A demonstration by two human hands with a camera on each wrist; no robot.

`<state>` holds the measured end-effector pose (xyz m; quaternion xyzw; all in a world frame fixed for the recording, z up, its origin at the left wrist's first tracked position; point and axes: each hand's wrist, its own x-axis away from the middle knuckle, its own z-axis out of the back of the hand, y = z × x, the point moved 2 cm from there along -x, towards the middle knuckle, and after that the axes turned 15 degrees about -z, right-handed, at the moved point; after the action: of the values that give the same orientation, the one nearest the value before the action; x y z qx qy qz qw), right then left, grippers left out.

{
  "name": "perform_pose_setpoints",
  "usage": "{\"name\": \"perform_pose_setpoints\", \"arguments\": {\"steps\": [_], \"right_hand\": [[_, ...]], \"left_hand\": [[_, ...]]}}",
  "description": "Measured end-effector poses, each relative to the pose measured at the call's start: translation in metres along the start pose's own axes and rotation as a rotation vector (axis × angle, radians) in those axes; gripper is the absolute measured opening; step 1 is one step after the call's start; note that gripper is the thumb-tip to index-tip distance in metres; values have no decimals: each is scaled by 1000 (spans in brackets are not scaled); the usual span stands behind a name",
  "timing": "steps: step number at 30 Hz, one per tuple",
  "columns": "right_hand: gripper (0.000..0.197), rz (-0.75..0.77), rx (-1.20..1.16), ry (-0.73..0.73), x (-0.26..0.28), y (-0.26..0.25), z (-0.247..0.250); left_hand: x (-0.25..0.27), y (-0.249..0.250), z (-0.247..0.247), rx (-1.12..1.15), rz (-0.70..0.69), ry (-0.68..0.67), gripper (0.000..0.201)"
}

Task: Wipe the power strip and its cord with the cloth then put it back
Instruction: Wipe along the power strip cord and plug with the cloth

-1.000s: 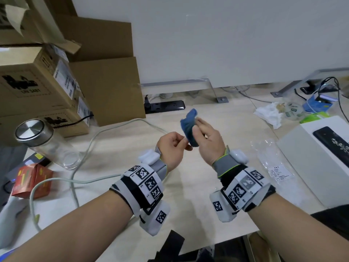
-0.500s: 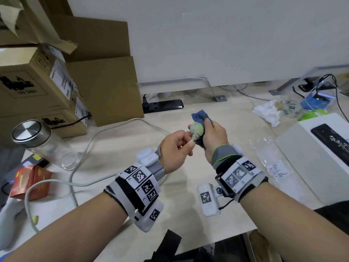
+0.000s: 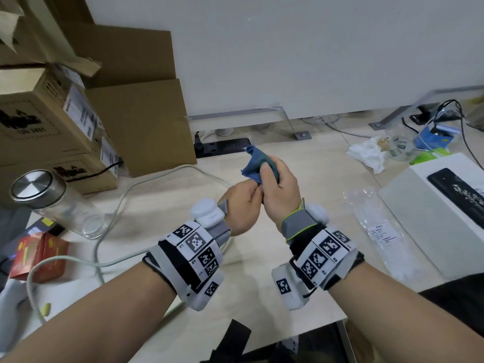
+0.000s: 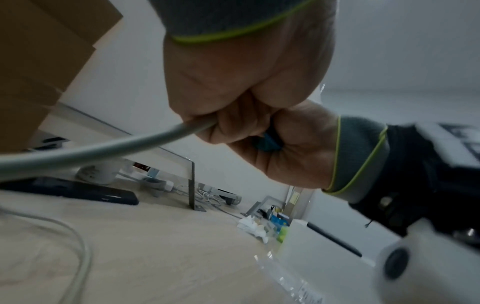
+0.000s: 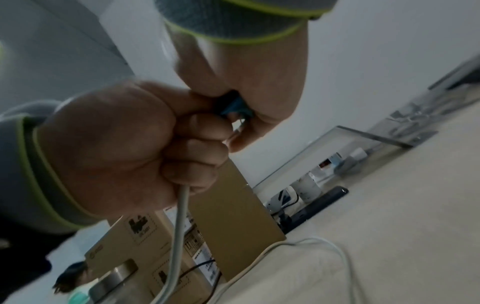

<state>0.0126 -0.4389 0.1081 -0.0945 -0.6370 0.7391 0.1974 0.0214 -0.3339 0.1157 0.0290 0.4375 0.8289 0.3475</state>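
My left hand [image 3: 243, 203] grips the grey-white cord [image 3: 115, 260] close to its end, held above the desk. My right hand [image 3: 280, 189] holds the blue cloth [image 3: 255, 163] wrapped round the cord's tip, right against the left fist. The plug is hidden inside the cloth. In the left wrist view the cord [image 4: 103, 152] leaves my left hand [image 4: 233, 82], and the cloth [image 4: 267, 139] peeks from my right hand [image 4: 293, 148]. The right wrist view shows the cord [image 5: 179, 205] hanging below my left hand [image 5: 116, 144] and the cloth [image 5: 233, 107] in my right hand [image 5: 246, 72]. The cord loops left towards a white object [image 3: 9, 302] at the frame edge.
Cardboard boxes [image 3: 65, 127] are stacked at the left, with a glass jar [image 3: 39, 197] and a red box [image 3: 39, 255] before them. A black power strip [image 3: 222, 146] lies at the back. At the right are a white box [image 3: 419, 218], a plastic bag [image 3: 374, 226] and crumpled tissue [image 3: 366, 155].
Half a second ago the pale plug showed between my hands. Now the cloth covers it, and my right hand has closed down against the left fist.
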Motion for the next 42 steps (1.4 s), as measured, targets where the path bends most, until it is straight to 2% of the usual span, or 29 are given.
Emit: {"name": "perform_pose_setpoints", "arguments": {"steps": [2,4,8,11,13,14,15,17,18,19,22,27,29,32,33,35,37,40,42], "right_hand": [[19,-13,34,76,-5,1,0],[28,-136,-26,110,-10,2,-2],[36,-598,-422,-97,-14,1,5],[48,-707,-614,-90,-19,1,19],[45,-713,-645,-77,-15,-5,21],[42,-694,-574,-75,-11,-7,19],[41,-641,-389,-60,-7,-8,17],[47,-441,181,-25,1,-8,15],[50,-355,373,-9,2,-5,14],[51,-324,458,-12,3,-2,14],[53,-303,479,-27,0,0,15],[62,-219,617,34,4,-5,14],[63,-304,467,-12,6,-7,14],[58,-629,-4,-40,4,-6,13],[55,-686,-114,-52,3,-5,11],[47,-727,-187,-93,5,-3,9],[48,-675,-79,-112,6,-1,6],[57,-418,363,2,5,-2,10],[59,-370,572,30,3,-1,15]], "left_hand": [[1,0,-1,-37,-27,-24,26],[4,0,-3,-60,-50,-40,25],[9,-1,-4,-72,-71,16,38],[10,-10,3,-185,-29,67,28],[10,-13,4,-301,14,37,26],[9,-12,4,-353,36,8,25],[9,-11,4,-399,51,-21,24],[8,-6,4,-473,66,-76,20],[7,-3,3,-510,62,-108,18],[7,0,2,-550,53,-141,14],[7,8,-1,-611,21,-230,10],[4,13,1,-628,33,-270,15],[4,12,2,-628,51,-280,15],[5,11,4,-640,66,-299,14],[5,11,4,-650,68,-312,13],[5,11,2,-673,60,-330,12],[5,11,0,-691,47,-335,12],[2,13,-4,-709,24,-351,14],[2,15,-7,-710,23,-386,15]]}}
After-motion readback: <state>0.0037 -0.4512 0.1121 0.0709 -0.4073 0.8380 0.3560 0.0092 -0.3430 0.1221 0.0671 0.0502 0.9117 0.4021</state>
